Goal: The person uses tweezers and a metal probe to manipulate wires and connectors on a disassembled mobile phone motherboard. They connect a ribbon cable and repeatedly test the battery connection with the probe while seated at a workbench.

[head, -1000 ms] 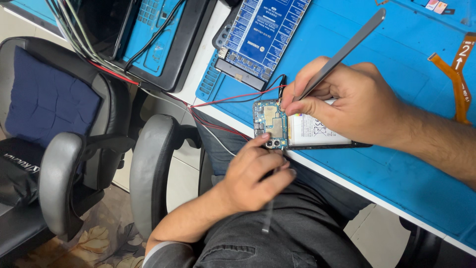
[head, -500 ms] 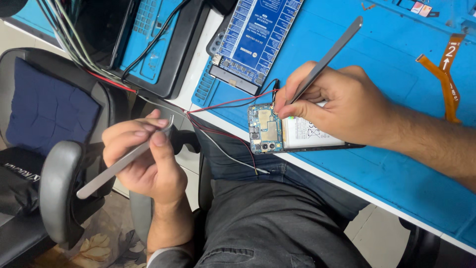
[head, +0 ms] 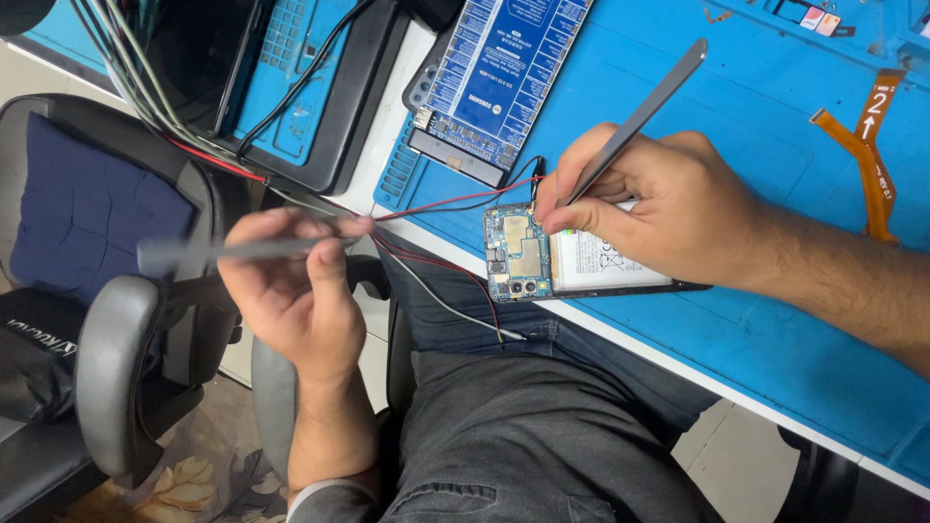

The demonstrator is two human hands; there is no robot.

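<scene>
Here, an opened phone [head: 572, 260] lies flat at the near edge of the blue mat [head: 736, 126], its circuit board bare.

It looks light, stiff and fragile, best steadied by its frame edges, clear of the board and battery [head: 605, 263]. The right hand [head: 659, 208], at about one o'clock from it, has fingers pressed together, pinching grey tweezers [head: 639, 121] whose tip meets the board's top corner. At nine o'clock, off the bench above the chair armrest [head: 116, 378], the left hand [head: 295, 291] pinches a blurred grey tool [head: 228, 252]. Red and black wires [head: 436, 208] run to the board.
</scene>
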